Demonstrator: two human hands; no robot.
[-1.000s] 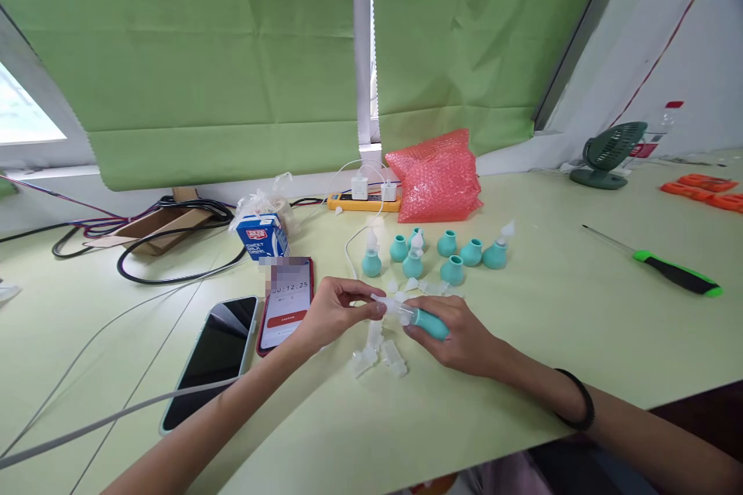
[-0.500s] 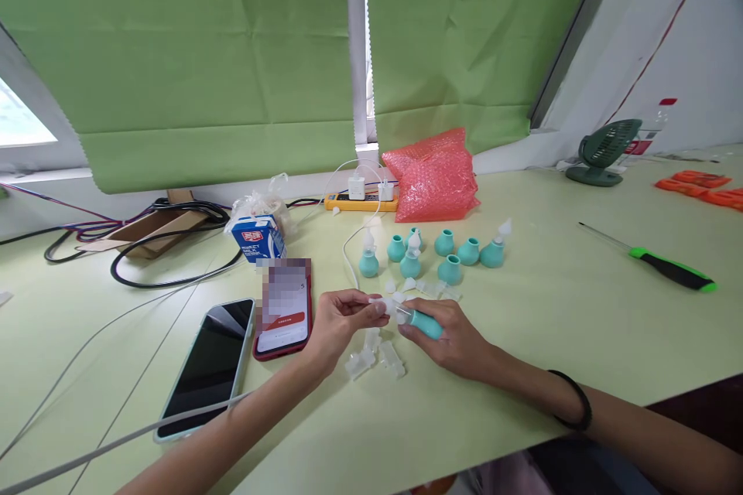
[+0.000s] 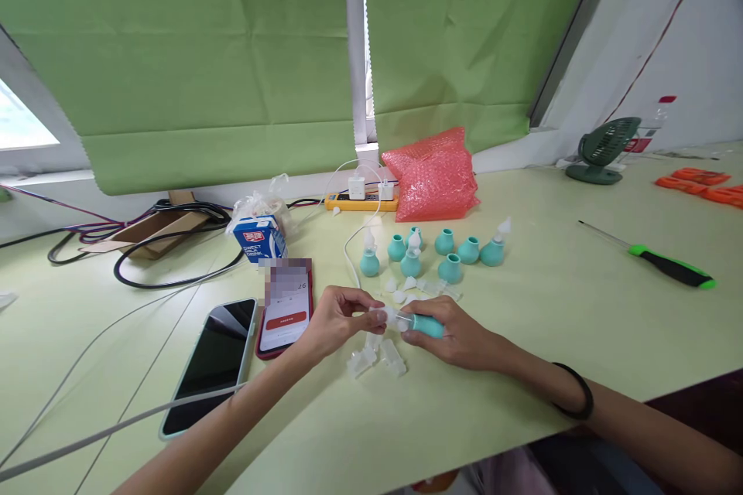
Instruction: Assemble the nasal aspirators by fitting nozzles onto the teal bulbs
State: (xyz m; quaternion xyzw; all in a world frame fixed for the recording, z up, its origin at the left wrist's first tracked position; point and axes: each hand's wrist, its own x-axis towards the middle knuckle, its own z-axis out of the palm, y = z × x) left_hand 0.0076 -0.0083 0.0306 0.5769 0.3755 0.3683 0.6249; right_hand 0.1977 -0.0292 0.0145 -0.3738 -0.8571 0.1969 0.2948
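Observation:
My right hand (image 3: 456,334) grips a teal rubber bulb (image 3: 428,325) lying sideways just above the table. My left hand (image 3: 333,319) pinches a clear plastic tip (image 3: 383,316) against the bulb's mouth, so both hands meet at that joint. Several loose clear plastic pieces (image 3: 374,356) lie on the table right under my hands. Behind them stand several more teal bulbs (image 3: 450,251), some with clear tips on top.
A red-cased phone (image 3: 285,309) with a lit screen and a dark phone (image 3: 212,360) lie to the left. A milk carton (image 3: 259,236), cables, a power strip (image 3: 361,203), a pink bubble-wrap bag (image 3: 436,174), a green-handled screwdriver (image 3: 655,259) and a small fan (image 3: 604,148) sit further off.
My hands have stayed together on the bulb and tip, with only small shifts of the fingers. The camera view drifted slightly.

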